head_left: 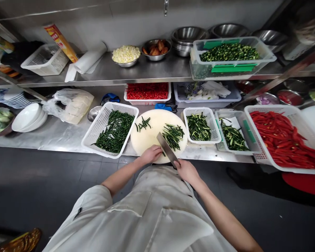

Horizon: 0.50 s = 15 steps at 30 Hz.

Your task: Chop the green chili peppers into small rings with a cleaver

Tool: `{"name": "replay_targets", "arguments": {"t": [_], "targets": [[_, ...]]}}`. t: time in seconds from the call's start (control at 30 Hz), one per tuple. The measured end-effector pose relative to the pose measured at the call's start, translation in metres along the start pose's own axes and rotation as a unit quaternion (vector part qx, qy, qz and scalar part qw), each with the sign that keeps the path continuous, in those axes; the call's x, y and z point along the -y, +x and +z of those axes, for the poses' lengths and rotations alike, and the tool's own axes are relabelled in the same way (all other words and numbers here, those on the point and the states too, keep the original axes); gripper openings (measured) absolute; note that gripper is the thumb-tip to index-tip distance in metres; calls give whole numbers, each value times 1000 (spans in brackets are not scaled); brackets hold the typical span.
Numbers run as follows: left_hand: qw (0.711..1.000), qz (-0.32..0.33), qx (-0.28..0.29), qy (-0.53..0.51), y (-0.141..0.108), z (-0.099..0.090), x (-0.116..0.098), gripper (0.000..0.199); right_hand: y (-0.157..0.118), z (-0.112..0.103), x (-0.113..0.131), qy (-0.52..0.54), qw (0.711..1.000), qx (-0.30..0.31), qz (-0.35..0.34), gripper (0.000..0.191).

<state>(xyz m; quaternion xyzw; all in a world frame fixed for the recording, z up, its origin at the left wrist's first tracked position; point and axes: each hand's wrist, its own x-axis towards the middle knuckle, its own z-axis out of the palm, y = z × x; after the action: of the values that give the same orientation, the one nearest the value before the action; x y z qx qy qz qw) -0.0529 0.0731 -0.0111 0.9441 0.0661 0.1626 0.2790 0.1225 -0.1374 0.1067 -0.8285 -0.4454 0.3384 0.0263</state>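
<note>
Green peppers (173, 136) are lying on a round pale cutting board (156, 117) in the head view: a heap of slender lengths is covering its right part, and a few loose ones are resting near its left edge. The right hand (187, 170) is clamping its fingers around the handle of a cleaver (167, 148), whose blade is slanting across the near part of the board, just beside the heap. The left hand (151, 154) is resting on the board's near part, its fingers curling together just left of the blade, with a bit of green showing by the tips; I cannot tell whether they are pinching it. Left of the board, a perforated white basket (132, 115) is holding more green peppers. On the right, a smaller white basket (203, 141) and a clear container (233, 152) are holding green strips (198, 126), and beyond them a large white basket (296, 170) is holding red peppers (283, 140). On the steel shelf (147, 72) above, a clear box (207, 72) is holding chopped greens (229, 52)
</note>
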Motion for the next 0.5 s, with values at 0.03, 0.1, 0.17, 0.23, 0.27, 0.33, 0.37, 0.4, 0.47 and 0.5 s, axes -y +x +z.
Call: {"name": "replay_targets", "arguments": {"t": [0.03,0.1,0.17,0.23,0.27,0.33,0.37,0.4,0.47,0.5], "targets": [[1000,12,14,-12,3,5,-4,24,-2,-4,2,-6,1000,1,-4,36],[999,16,27,-25,7,11,-9,25,-4,-11,3,-14,1000,8,-8,35],[999,11,26,-27,8,14,-9,25,-2,-13,3,-8,1000,19,-14,34],[999,9,27,-26,8,15,-9,24,8,-11,8,2,1000,27,-11,33],[999,7,29,-24,8,15,-9,24,16,-8,12,5,1000,22,-4,34],[999,6,38,-17,9,14,-9,24,36,-4,24,12,1000,3,6,36],[999,12,46,-11,10,11,-8,24,46,-3,30,18,1000,-7,1,37],[998,24,58,-4,11,6,-5,24,55,-2,35,27,999,-18,-11,38],[995,57,81,15,16,-12,6,25,64,-4,40,41,998,-39,-35,39],[994,64,82,32,18,-25,15,25,64,-5,40,46,997,-49,-41,39]]}}
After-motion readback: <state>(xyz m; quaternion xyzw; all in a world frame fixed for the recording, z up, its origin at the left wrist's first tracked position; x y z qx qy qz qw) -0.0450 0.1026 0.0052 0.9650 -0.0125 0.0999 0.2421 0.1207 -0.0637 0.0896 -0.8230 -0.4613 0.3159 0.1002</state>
